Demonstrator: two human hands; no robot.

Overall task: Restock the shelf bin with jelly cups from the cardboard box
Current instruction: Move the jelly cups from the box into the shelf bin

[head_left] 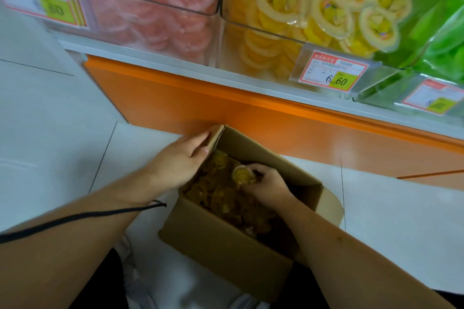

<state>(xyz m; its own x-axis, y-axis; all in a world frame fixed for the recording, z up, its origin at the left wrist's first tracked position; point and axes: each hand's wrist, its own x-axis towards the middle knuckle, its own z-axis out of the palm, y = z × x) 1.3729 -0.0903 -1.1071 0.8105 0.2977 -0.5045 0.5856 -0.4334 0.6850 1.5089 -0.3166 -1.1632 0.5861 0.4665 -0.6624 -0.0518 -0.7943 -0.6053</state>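
Three clear plastic shelf bins sit side by side on the white shelf edge over an orange panel: a pink-filled bin (pixel 150 7), the clear bin of yellow jelly cups (pixel 263 32) that looks like the one to restock, and a green-filled bin (pixel 431 20) at the right. On the pale tiled floor (pixel 50 113) below stands the open brown cardboard box (pixel 226 246), its flaps up, packed with loose yellow jelly cups (pixel 218 195). The left hand (pixel 183 158) holds the box's far-left flap, thumb curled over the edge and fingers lying along its outside, steadying it. The right hand (pixel 266 183) is down in the box, its fingers curled round one small round yellow jelly cup (pixel 242 175), lifted slightly above the heap. The cups look light, smooth and somewhat slippery, thin plastic with a film lid over soft filling; I would judge them easy to dent or burst if squeezed hard, so the firm rim or side wall is the better hold, not the lid. The cardboard is stiff, matt and rough. A white price tag (pixel 336 74) reading 6.60 hangs on the yellow bin's front.
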